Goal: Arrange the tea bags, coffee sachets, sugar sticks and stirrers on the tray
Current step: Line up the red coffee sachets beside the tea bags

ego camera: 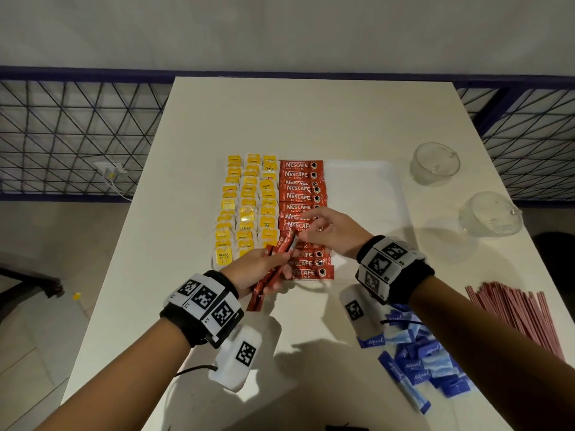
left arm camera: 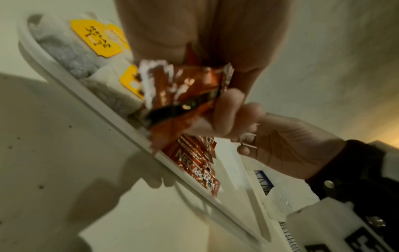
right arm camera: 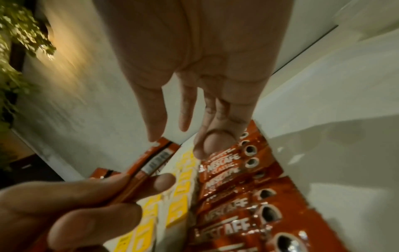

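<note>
I am gripping a bundle of sachets point(ego camera: 275, 269) in my left hand point(ego camera: 249, 270) at lower centre, reaching my right hand point(ego camera: 329, 231) over with fingers apart and empty, likely to draw one out for the red column on the tray point(ego camera: 367, 188).

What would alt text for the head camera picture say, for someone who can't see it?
A person's left hand holds a bundle of red coffee sachets while the right hand reaches toward it above a white tray with rows of yellow-tagged tea bags and a column of sachets. Blue sugar sticks and pink stirrers lie on the table.
</note>
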Tool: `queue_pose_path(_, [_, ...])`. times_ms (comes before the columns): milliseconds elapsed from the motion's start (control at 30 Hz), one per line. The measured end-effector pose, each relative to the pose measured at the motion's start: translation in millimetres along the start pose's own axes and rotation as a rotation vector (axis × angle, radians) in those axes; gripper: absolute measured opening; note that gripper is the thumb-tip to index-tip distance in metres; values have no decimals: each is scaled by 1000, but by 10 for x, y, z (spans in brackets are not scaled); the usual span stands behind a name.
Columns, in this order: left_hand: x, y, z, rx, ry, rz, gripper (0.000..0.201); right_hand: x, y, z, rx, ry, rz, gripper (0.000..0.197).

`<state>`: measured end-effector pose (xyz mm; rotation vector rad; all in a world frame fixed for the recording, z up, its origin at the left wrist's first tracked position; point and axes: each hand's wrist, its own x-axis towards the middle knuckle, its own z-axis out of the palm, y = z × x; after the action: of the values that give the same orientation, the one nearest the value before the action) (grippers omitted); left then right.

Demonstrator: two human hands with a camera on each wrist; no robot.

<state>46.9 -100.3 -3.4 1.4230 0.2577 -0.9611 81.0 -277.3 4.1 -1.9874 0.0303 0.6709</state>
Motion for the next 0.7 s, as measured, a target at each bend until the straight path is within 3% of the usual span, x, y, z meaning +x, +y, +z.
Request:
queue_pose_path(67, [-58,23,35,106,-2,39,30,-44,-44,47,-5,-68,-13,38])
queue_pose_path(200, [-142,45,81,168,23,58,26,-99,-51,85,98,-111,-39,12])
queue_pose_path(367, [-177,18,19,128,77,34,41,-179,-30,-14,219,-16,-97,12])
queue_pose_path(433, [-160,-22,-40,13,88,36,35,-225,-7,-46,230,4,-99,13])
queue_pose_path(533, [-127,-83,-107,-46,144,56,6,-290,44,-63,191,-12,-71,15])
queue_pose_path(700, [-87,-105,-48,66,227,72,19,-325,162,-36,201,-1,17,14])
